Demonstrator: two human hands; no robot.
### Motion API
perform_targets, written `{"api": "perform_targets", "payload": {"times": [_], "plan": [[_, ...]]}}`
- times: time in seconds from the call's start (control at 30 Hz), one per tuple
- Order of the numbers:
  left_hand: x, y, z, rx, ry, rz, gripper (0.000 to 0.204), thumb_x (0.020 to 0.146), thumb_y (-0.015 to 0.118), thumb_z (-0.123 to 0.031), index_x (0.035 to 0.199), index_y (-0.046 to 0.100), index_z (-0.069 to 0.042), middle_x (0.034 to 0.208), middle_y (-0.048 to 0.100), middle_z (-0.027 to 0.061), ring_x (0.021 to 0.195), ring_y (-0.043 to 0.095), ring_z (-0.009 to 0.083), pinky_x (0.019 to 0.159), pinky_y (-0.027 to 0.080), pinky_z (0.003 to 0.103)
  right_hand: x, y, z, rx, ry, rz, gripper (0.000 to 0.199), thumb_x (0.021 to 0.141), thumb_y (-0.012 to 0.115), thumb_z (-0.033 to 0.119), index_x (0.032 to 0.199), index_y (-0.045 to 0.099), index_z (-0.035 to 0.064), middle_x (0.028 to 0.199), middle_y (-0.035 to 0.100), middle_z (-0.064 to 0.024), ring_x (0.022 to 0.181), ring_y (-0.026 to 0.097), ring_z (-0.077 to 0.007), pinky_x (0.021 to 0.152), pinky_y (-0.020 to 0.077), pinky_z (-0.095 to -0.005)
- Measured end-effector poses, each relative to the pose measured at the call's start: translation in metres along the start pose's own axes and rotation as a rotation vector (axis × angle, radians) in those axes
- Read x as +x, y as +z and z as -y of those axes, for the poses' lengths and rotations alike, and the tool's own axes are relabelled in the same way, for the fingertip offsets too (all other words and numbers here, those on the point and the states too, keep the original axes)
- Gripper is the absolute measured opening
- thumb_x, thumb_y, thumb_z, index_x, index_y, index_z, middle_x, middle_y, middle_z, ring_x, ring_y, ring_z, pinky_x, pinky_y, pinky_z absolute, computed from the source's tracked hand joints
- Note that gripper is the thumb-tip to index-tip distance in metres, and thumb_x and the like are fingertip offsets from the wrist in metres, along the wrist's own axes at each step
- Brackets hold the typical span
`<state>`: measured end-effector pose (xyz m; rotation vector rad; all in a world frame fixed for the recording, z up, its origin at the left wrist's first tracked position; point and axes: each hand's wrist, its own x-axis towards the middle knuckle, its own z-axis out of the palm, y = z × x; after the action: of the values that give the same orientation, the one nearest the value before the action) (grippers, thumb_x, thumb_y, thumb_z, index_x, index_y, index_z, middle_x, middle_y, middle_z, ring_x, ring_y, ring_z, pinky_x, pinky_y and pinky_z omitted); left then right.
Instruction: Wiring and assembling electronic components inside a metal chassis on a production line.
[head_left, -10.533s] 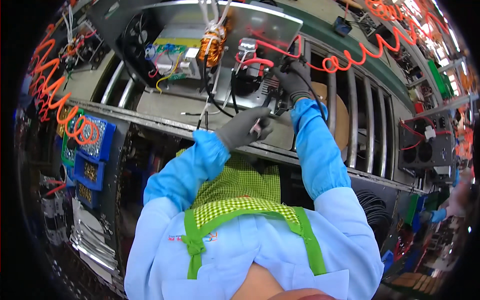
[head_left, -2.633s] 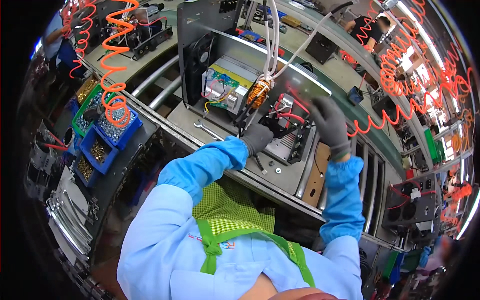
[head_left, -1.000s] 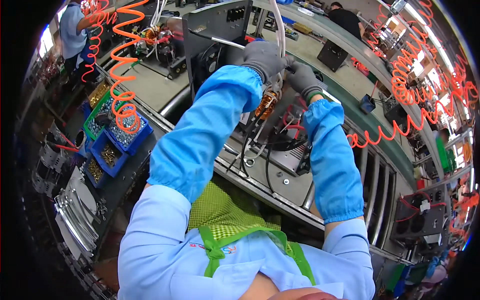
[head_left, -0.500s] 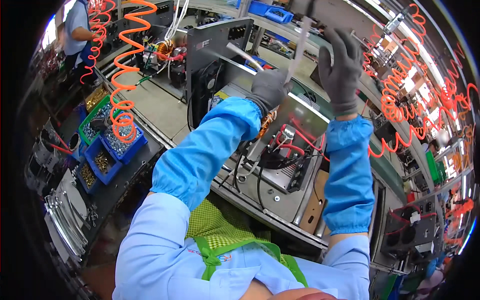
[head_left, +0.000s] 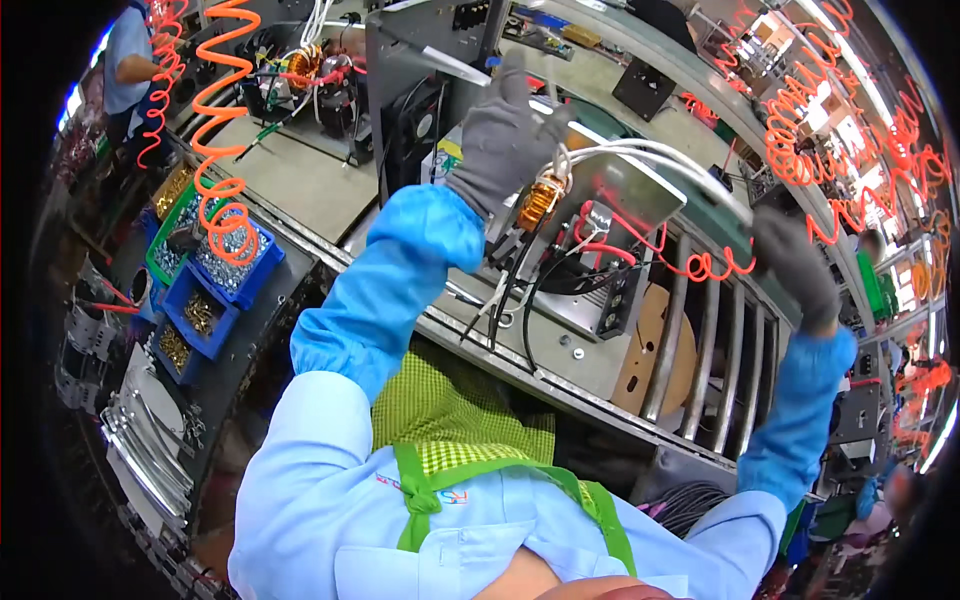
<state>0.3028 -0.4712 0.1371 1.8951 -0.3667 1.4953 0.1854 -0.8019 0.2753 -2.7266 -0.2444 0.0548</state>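
Observation:
An open grey metal chassis [head_left: 600, 330] lies on the bench in front of me, with a copper coil [head_left: 542, 200], red wires [head_left: 690, 265] and black wires inside. A bundle of white cables [head_left: 660, 160] rises from beside the coil and stretches to the right. My left hand [head_left: 505, 130], in a grey glove, is raised over the chassis and pinches the cables near the coil. My right hand [head_left: 795, 265], gloved and blurred, is far out to the right at the other end of the cables, closed around them.
Blue bins of screws [head_left: 215, 270] sit at the left under an orange coiled hose [head_left: 215, 130]. Metal conveyor rollers [head_left: 700, 340] run on the right. Another wired unit [head_left: 300, 70] stands behind, a person [head_left: 125, 60] beyond it. Red coiled hoses [head_left: 820, 120] hang at the upper right.
My right hand has swung from high above the chassis out to the right and lower, drawing the white cables sideways. My left hand stays raised by the coil.

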Motion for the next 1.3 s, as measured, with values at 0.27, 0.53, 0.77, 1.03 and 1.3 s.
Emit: {"api": "perform_targets", "payload": {"times": [0.27, 0.53, 0.77, 1.03, 1.3], "plan": [[-0.022, 0.064, -0.073, -0.304, 0.603, 0.513, 0.032, 0.088, 0.058, -0.034, 0.111, 0.057, -0.012, 0.109, 0.062, 0.0104, 0.102, 0.06, 0.0302, 0.081, 0.05, 0.041, -0.078, 0.179, -0.06, 1.09, 0.238, 0.371, 0.036, 0.096, 0.05, 0.04, 0.099, 0.055, 0.004, 0.069, 0.05, -0.0015, 0.057, 0.052, -0.011, 0.059, 0.0489, -0.0281], [-0.039, 0.092, -0.074, -0.127, 0.308, 0.943, 0.033, 0.094, 0.044, -0.047, 0.106, 0.06, -0.02, 0.091, 0.065, 0.0081, 0.084, 0.064, 0.0312, 0.07, 0.051, 0.042, -0.045, 0.17, -0.105, 0.578, 0.089, -0.613, 0.029, 0.099, 0.047, 0.03, 0.096, 0.058, 0.0029, 0.072, 0.049, 0.0008, 0.063, 0.05, -0.0059, 0.055, 0.0416, -0.0224], [-0.031, 0.093, -0.089, -0.155, -0.012, 1.115, 0.038, 0.071, 0.069, -0.022, 0.108, 0.061, -0.024, 0.087, 0.066, 0.0067, 0.079, 0.066, 0.0262, 0.067, 0.051, 0.039, 0.004, 0.197, -0.112, 0.818, -0.046, -0.991, 0.034, 0.1, 0.044, 0.035, 0.093, 0.056, 0.0045, 0.076, 0.052, -0.0006, 0.065, 0.052, -0.0109, 0.06, 0.0402, -0.0246], [-0.104, 0.032, -0.143, -0.531, 0.44, 0.784, 0.022, 0.08, 0.063, -0.02, 0.099, 0.06, -0.012, 0.083, 0.063, 0.0097, 0.082, 0.063, 0.0286, 0.072, 0.05, 0.041, -0.016, 0.223, -0.142, 0.529, 0.015, -0.472, 0.032, 0.095, 0.055, 0.031, 0.1, 0.063, 0.0011, 0.073, 0.057, -0.002, 0.069, 0.052, -0.0099, 0.063, 0.0439, -0.0289], [-0.283, 0.024, -0.097, -0.066, 0.361, 1.351, 0.021, 0.078, 0.058, -0.013, 0.098, 0.061, -0.008, 0.094, 0.06, 0.011, 0.085, 0.062, 0.0307, 0.074, 0.052, 0.042, 0.022, 0.259, -0.135, 0.464, -0.001, -0.402, 0.03, 0.088, 0.061, 0.029, 0.103, 0.061, 0.0029, 0.081, 0.067, -0.0102, 0.072, 0.063, -0.019, 0.064, 0.0471, -0.0332]]}}
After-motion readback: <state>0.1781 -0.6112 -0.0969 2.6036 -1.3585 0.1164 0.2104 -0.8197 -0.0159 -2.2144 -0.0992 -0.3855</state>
